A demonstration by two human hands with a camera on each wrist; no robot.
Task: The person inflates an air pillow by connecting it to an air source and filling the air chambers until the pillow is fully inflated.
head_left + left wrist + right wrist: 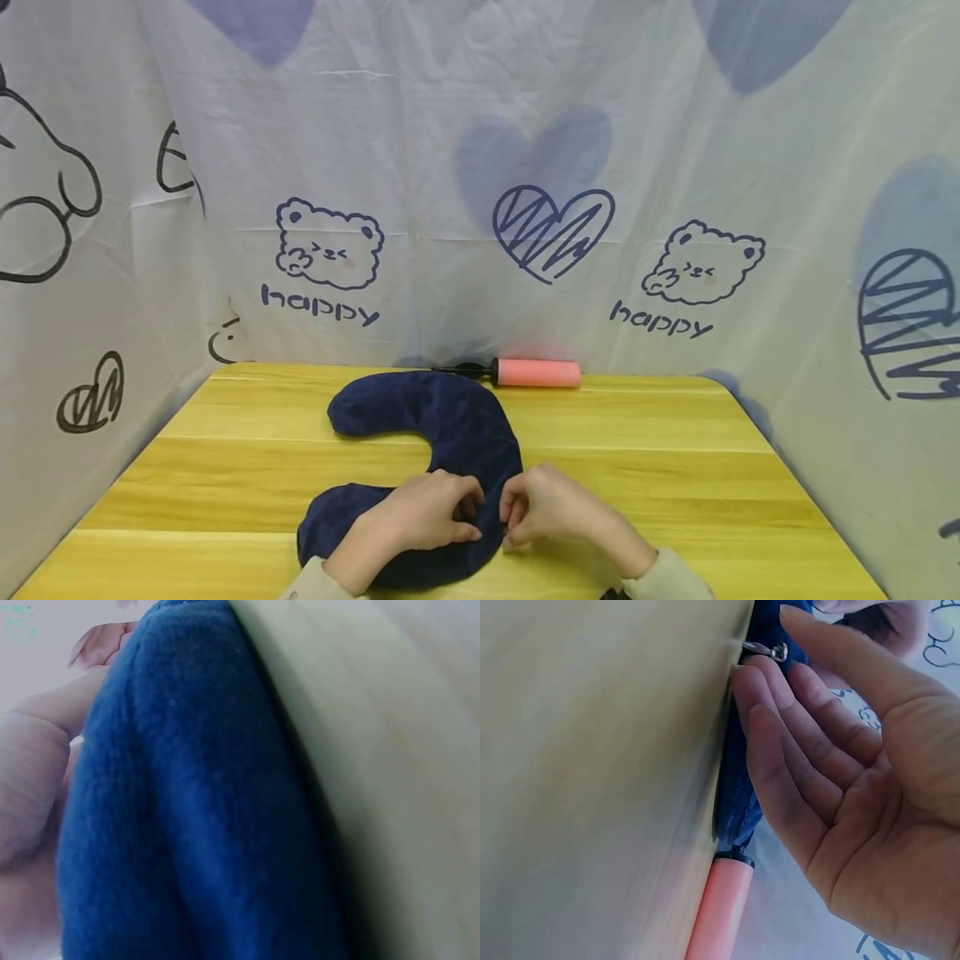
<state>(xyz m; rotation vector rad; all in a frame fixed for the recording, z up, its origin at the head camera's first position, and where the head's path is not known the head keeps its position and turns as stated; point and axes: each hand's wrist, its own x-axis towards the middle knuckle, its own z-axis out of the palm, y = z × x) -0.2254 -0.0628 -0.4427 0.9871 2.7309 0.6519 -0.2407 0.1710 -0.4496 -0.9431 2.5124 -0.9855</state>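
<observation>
A navy plush U-shaped neck pillow (457, 417) lies on the table, its opening toward the left. My left hand (431, 510) rests on its near right part with curled fingers, gripping the fabric close to the outer edge. In the left wrist view, the blue plush (195, 780) hides much of that hand. At the same outer edge is my right hand (551, 504), fingers loosely bent. A small metal zipper pull (776, 652) hangs from the pillow's edge in the right wrist view, between that hand's thumb and its fingertips, which stand apart.
Behind the pillow, at the table's far edge, lies a pink hand pump (538, 372) with a black end. The wood-grain table (660, 467) reaches out on both sides. A white curtain (442, 208) with drawn hearts and bears closes off the back and sides.
</observation>
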